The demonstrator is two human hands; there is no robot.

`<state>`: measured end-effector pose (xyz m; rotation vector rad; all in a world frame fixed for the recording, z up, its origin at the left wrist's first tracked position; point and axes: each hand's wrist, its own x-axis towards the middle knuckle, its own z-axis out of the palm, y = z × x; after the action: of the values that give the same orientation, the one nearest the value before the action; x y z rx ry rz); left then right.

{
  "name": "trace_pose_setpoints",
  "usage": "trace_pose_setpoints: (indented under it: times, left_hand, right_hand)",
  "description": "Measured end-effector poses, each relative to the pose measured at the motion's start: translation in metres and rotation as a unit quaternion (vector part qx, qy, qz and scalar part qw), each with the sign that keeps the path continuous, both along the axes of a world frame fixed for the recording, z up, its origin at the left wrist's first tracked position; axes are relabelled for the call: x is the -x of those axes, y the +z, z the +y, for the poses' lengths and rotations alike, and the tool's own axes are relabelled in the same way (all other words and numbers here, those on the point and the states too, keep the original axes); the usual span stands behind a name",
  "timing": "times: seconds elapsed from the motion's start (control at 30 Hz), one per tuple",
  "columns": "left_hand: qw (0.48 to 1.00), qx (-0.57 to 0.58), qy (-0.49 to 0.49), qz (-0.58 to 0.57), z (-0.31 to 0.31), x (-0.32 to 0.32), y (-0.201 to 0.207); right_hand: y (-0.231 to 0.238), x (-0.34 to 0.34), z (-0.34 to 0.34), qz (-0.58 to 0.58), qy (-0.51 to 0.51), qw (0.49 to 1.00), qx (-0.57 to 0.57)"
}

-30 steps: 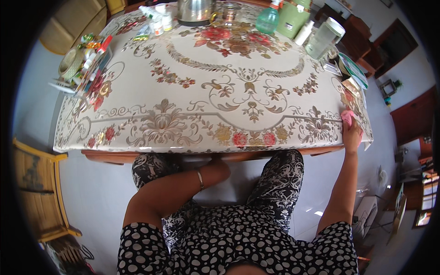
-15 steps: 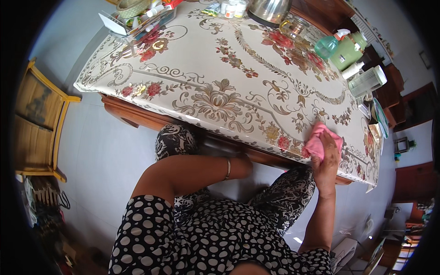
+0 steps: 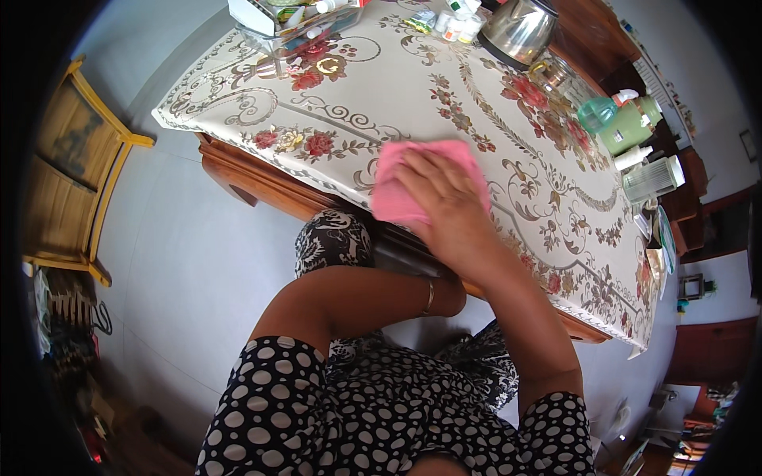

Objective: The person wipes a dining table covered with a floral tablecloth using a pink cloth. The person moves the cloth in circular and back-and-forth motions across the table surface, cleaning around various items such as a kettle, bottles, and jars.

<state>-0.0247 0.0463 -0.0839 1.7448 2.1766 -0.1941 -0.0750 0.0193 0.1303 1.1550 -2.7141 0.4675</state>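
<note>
My right hand [image 3: 444,194] presses a pink cloth [image 3: 387,194] against the patterned tablecloth [image 3: 333,170] near the table's front edge. Its fingers lie stretched over the cloth, which is spread nearly flat under the palm. A bracelet circles the wrist of my left arm, which is bent across my lap. My left hand [image 3: 451,300] hangs low by the table edge, away from the cloth, and its fingers are hidden.
Back left stands a clear tray [image 3: 313,36] of small items. Small white bottles [image 3: 460,28] and a steel kettle [image 3: 520,32] stand at the back. A spray bottle [image 3: 597,115], green container [image 3: 631,127] and ribbed jug [image 3: 655,181] line the right side. A wooden chair [image 3: 71,174] is at left.
My right hand has swept the pink cloth leftward along the front of the table. The cloth was bunched and now lies spread out. The view has shifted slightly.
</note>
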Motion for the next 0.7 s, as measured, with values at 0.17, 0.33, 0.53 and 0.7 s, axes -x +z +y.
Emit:
trace_pose_setpoints:
  times: [0.17, 0.33, 0.53, 0.7]
  left_hand:
    - [1.0, 0.001, 0.008, -0.006, -0.006, -0.003, 0.002]
    - [1.0, 0.003, -0.01, -0.002, -0.013, 0.003, -0.001]
    - [1.0, 0.021, -0.021, -0.002, -0.023, 0.005, -0.002]
    - [0.999, 0.031, -0.028, -0.001, -0.022, 0.005, -0.005]
  right_hand:
    - [-0.018, 0.025, -0.094, 0.091, 0.102, 0.99, 0.01]
    - [-0.03, 0.029, -0.146, 0.177, 0.122, 0.976, 0.037]
    - [-0.039, 0.018, -0.125, 0.22, 0.103, 0.966, 0.092]
    - [-0.035, -0.006, -0.05, 0.181, 0.065, 0.98, 0.041]
